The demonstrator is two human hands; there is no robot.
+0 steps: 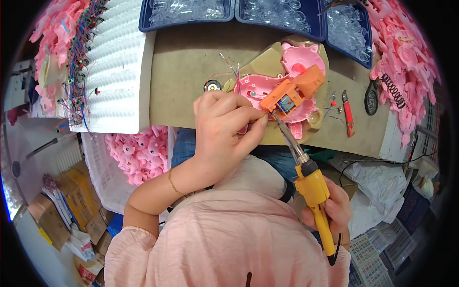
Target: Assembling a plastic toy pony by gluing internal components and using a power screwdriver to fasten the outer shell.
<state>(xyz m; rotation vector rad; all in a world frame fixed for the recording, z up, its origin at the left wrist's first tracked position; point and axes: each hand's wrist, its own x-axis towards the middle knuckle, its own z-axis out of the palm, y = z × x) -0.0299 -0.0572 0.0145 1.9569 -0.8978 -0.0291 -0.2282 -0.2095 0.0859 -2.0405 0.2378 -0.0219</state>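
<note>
My right hand (pixel 334 205) is wrapped round a yellow soldering iron (pixel 313 191). The iron's metal tip reaches up to the edge of an orange plastic housing (pixel 306 88), beside a small blue part (pixel 287 104) set in its opening. Right by that tip, my left hand (pixel 224 122) pinches a thin wire at the housing's near left edge; the fingers hide most of it. Beneath the housing lies an open pink pig-shaped toy shell (pixel 258 86), resting on a tan holder (pixel 315 119). A small round speaker (pixel 212 85) with a red wire sits just beyond my left knuckles.
Blue trays (pixel 234 14) of clear plastic parts line the far edge. A white foam rack (pixel 110 62) with wired components stands left, above a crate of pink parts (pixel 136 153). On the right lie a red cutter (pixel 348 115), a black-handled tool (pixel 371 98), a coiled cord (pixel 393 90) and heaped pink shells (pixel 406 57).
</note>
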